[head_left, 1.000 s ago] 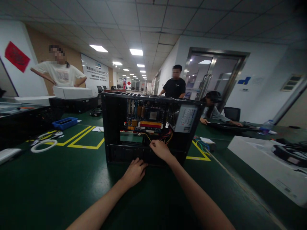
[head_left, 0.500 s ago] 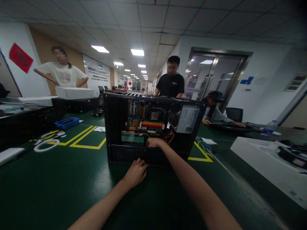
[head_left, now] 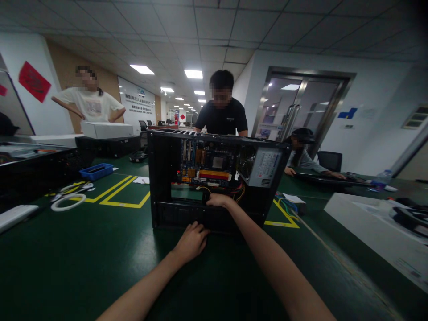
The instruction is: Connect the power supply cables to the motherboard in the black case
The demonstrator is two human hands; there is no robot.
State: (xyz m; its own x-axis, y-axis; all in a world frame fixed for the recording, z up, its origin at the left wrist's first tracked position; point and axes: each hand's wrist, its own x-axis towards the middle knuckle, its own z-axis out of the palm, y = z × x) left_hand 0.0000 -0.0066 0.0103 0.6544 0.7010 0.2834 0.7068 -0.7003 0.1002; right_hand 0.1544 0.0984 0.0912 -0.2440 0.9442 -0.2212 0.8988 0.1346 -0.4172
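Note:
An open black computer case [head_left: 177, 216] stands upright on the green table, its inside facing me. The motherboard [head_left: 219, 162] and a power supply [head_left: 267, 167] with a pale label show inside. My right hand [head_left: 219, 200] reaches over the lower panel into the case, fingers curled closed beside a thin cable with a small white plug [head_left: 199, 188]. What its fingers grip is hidden behind the hand. On the lower edge of the case rests my left hand [head_left: 192, 240], fingers bent slightly and a little apart, touching the panel without wrapping round it.
Across the table a person in black [head_left: 222, 116] leans behind the case. Left lie a blue tray [head_left: 96, 171], a white ring [head_left: 68, 202] and another dark case [head_left: 36, 171]. To the right are coloured wires [head_left: 286, 208], a white box [head_left: 364, 240] and a seated person [head_left: 301, 151].
The person in black has leaned forward and to the left over the case. My view has shifted slightly; both my hands stay in about the same places on the case.

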